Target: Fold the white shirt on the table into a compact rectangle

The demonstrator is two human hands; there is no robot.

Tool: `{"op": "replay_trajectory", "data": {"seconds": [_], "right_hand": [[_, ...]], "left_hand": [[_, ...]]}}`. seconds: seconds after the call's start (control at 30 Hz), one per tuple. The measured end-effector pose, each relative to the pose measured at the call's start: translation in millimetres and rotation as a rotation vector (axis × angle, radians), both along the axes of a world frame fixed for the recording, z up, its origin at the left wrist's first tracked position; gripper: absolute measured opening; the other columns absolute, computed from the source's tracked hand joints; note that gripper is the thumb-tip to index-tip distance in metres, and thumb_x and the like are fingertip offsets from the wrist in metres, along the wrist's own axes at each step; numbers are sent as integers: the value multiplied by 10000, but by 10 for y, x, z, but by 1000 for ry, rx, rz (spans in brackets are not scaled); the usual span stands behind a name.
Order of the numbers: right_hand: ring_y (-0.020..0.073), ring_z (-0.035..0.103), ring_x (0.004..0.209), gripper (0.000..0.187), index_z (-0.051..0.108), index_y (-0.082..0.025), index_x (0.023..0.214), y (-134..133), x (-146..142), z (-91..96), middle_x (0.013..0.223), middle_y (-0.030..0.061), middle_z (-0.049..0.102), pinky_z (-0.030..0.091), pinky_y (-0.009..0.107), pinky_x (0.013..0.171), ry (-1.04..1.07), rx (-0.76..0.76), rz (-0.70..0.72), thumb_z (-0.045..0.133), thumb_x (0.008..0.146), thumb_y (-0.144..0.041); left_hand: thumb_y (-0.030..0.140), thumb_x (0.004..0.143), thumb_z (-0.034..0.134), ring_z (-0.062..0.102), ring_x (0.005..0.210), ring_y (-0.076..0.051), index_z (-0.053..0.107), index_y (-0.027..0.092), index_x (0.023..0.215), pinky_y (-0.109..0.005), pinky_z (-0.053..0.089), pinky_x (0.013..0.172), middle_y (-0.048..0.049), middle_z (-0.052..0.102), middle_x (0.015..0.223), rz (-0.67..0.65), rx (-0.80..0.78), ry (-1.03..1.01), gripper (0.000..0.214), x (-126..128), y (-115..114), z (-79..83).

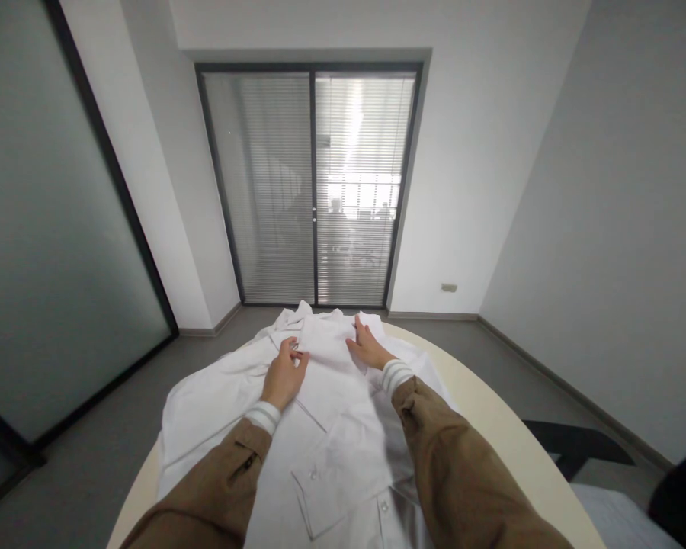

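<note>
White cotton fills our view: a long-sleeved white shirt [325,427] lies spread flat on a round, cream tabletop [508,435], collar end away from us. Our left hand [284,375] rests palm down near the collar, fingers loosely curled on the cloth. Our right hand [367,347] lies flat just beside it, fingers spread, pressing the fabric; neither hand grips anything. We judge the shirt light, soft and limp, likely to wrinkle and slide on the smooth top, so it is best taken at the collar, shoulders or hem edges. Brown jacket sleeves with striped cuffs cover our arms. Beyond stands a sliding glass door [312,187] with blinds, grey floor, pale walls, and a dark chair [577,444] at right.
</note>
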State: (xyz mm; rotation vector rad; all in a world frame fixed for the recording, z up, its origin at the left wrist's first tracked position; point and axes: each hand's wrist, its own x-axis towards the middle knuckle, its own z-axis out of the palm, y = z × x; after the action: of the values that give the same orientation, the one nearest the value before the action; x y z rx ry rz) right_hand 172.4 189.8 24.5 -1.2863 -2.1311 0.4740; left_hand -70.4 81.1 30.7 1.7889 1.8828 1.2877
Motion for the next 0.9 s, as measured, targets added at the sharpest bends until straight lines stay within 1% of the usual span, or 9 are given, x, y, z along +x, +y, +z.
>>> {"op": "replay_trajectory", "data": {"seconds": [0.1, 0.2, 0.37, 0.5, 0.6, 0.67, 0.77, 0.83, 0.9], "right_hand": [[291, 224, 1479, 715, 116, -138, 1553, -137, 33, 35, 1593, 148, 267, 216, 480, 1196, -113, 14, -130, 387, 957, -424], [244, 346, 1411, 566, 261, -145, 1491, -340, 187, 155, 1523, 141, 381, 308, 385, 1148, -191, 58, -325, 349, 975, -360], [367, 494, 1231, 433, 460, -82, 1309, -776, 562, 166, 1289, 235, 537, 423, 514, 973, -257, -64, -588, 398, 912, -245], [391, 398, 1339, 542, 443, -136, 1379, -1163, 793, -96, 1445, 219, 439, 326, 596, 1046, -354, -183, -609, 477, 911, -407], [374, 209, 1465, 700, 350, -148, 1486, -1395, 877, -348, 1597, 186, 245, 177, 596, 1137, -462, -306, -521, 378, 937, -581], [346, 147, 1493, 718, 334, -161, 1510, -1489, 919, -457, 1621, 144, 214, 144, 555, 1167, -468, -311, -435, 337, 946, -606], [263, 229, 1479, 582, 393, -207, 1486, -1535, 1049, -467, 1590, 92, 320, 203, 430, 1177, -420, -227, -420, 322, 984, -493], [260, 354, 1417, 527, 426, -162, 1459, -1532, 1212, -397, 1528, 150, 405, 288, 403, 1131, -399, -210, -531, 306, 992, -376], [329, 447, 1337, 528, 464, -64, 1410, -1525, 1418, -317, 1448, 263, 454, 361, 465, 1055, -403, -242, -660, 337, 967, -321]], "left_hand": [[363, 878, 603, 652, 997, -249, 511, 194, 1239, -332, 483, 830, -95, 683, 1082, 76, 78, 125, 409, -5, -53, -11], [353, 878, 604, 634, 1015, -251, 550, 176, 1144, -343, 468, 887, -109, 670, 1105, 62, 91, 223, 324, -21, -116, 15], [455, 918, 532, 674, 912, -246, 572, 230, 1061, -323, 472, 735, -61, 713, 1045, 97, -89, 256, 269, -33, -247, 101], [433, 895, 564, 683, 935, -265, 596, 247, 998, -319, 462, 734, -50, 736, 1009, 67, -218, 363, 216, -57, -306, 95], [419, 929, 503, 681, 981, -270, 606, 254, 1005, -320, 464, 752, -70, 733, 1057, 106, -255, 359, 210, -129, -308, 71], [428, 945, 464, 685, 974, -279, 605, 246, 1007, -328, 470, 755, -93, 733, 1050, 139, -275, 344, 239, -198, -313, 72], [466, 934, 467, 690, 968, -292, 606, 245, 956, -341, 481, 768, -99, 736, 1028, 146, -302, 340, 262, -285, -350, 97], [508, 912, 488, 689, 982, -306, 601, 245, 945, -356, 487, 785, -104, 737, 1032, 141, -316, 342, 288, -311, -396, 112], [530, 886, 521, 682, 1009, -320, 587, 244, 994, -374, 491, 806, -114, 730, 1079, 138, -326, 345, 313, -311, -453, 113]]}}
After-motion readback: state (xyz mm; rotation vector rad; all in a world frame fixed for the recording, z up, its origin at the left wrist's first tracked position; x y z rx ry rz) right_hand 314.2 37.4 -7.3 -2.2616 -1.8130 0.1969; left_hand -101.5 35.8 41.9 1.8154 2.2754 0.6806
